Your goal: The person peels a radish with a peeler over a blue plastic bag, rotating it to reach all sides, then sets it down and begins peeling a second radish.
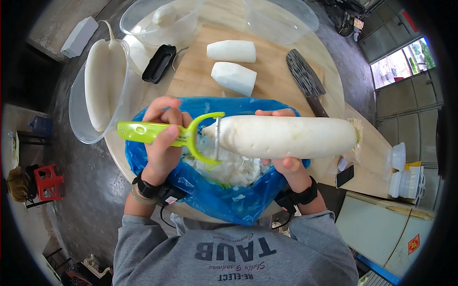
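Observation:
My left hand (161, 155) is closed around the green handle of a Y-shaped peeler (198, 138). The peeler's blade lies across the tapered left end of a large white radish (291, 137). My right hand (292, 168) grips this radish from beneath, thumb on the near side and fingers on the far side. Below both hands a blue plastic bag (234, 205) lies spread, holding a heap of pale peelings (241, 174). Beyond the bag, two peeled radish pieces (234, 76) rest on a wooden cutting board (191, 71).
A cleaver (305, 74) lies at the board's right edge. Unpeeled radishes (98, 90) fill a clear tub (78, 121) on the left. Two more plastic tubs (281, 24) stand at the back. A black case (159, 64) sits left of the board; a phone (345, 176) lies right.

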A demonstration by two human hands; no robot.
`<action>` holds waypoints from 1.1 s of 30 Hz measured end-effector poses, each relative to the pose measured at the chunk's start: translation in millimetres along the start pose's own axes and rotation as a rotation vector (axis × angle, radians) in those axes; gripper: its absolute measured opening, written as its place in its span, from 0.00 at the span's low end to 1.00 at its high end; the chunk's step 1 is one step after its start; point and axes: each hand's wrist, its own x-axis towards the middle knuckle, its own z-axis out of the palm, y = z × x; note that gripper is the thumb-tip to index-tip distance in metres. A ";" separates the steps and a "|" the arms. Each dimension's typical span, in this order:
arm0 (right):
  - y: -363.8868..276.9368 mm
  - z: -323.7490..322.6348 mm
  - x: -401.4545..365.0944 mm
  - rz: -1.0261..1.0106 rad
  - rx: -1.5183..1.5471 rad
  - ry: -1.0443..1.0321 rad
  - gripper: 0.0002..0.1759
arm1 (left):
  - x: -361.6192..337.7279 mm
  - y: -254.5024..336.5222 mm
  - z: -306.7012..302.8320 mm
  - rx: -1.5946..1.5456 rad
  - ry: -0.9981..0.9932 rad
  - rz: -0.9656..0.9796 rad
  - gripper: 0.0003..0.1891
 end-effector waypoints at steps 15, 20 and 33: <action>2.9 -11.3 6.9 -0.262 -0.300 -0.145 0.40 | 9.1 9.4 8.0 0.548 -0.167 0.129 0.07; 1.9 -13.0 6.7 -0.255 -0.303 -0.152 0.39 | 8.2 11.8 6.6 0.510 -0.190 0.030 0.06; -4.2 -6.9 -0.1 -0.071 -0.096 0.057 0.43 | 8.8 11.8 4.6 0.332 -0.078 -0.109 0.12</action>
